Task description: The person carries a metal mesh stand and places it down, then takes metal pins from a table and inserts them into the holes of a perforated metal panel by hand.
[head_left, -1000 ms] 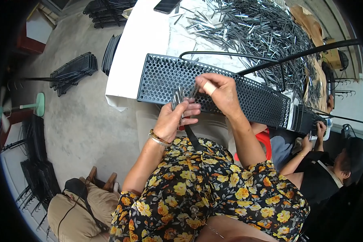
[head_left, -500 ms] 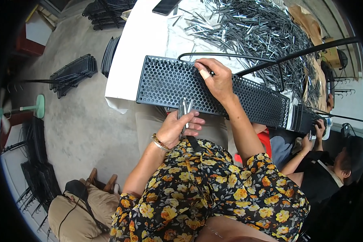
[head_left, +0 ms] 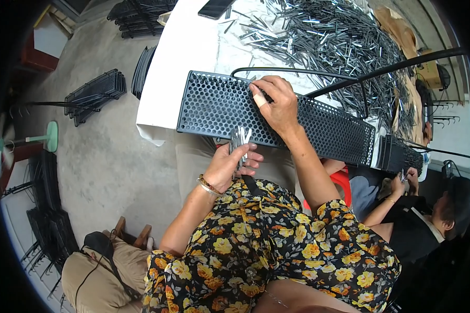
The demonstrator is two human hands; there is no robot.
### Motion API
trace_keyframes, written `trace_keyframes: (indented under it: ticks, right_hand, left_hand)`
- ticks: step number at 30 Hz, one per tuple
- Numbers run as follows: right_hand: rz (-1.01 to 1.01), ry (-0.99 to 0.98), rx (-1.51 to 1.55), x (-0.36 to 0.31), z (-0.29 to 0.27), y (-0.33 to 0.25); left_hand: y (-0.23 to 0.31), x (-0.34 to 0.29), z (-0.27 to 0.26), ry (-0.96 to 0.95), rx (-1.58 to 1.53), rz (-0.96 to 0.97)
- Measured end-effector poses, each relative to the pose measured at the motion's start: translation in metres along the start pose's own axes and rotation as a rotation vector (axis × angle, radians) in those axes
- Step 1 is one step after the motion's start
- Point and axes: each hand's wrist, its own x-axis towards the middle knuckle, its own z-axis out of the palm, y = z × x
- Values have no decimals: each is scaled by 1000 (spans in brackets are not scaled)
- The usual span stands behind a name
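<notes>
A long black perforated metal panel (head_left: 214, 107) with a rim lies across the near edge of the white-covered table, sticking out over it. Just below its near rim, my left hand (head_left: 225, 163) is closed round a bundle of thin dark and silvery metal strips (head_left: 241, 137), their ends pointing up toward the panel. My right hand (head_left: 281, 107) reaches over the panel to its far rim, fingers curled and thumb pressed in. Whatever sits between those fingertips is hidden. A light bandage wraps one finger of that hand.
A heap of loose metal strips (head_left: 329, 41) covers much of the table (head_left: 177, 57). Black rods (head_left: 386, 69) extend beyond the panel. A phone (head_left: 215, 8) lies at the far edge. On the right a co-worker (head_left: 410, 219) handles small pieces. Stacked black racks (head_left: 95, 94) stand on the floor.
My right hand has shifted slightly left along the far rim, its fingers curling more. The strips in my left hand are fanned a little wider.
</notes>
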Motion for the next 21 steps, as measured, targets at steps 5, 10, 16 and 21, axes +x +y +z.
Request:
trace_keyframes:
  ticks: [5, 10, 16, 21]
  right_hand:
    - [-61, 4, -2, 1, -1, 1]
    - [-99, -65, -39, 3, -4, 3]
    - [54, -83, -6, 0, -5, -1]
    - [48, -82, -6, -3, -1, -3]
  left_hand:
    - [3, -1, 3, -10, 37, -13]
    - [4, -3, 5, 9, 56, -9]
    - [-1, -2, 0, -17, 53, 42]
    - [3, -6, 2, -12, 47, 40]
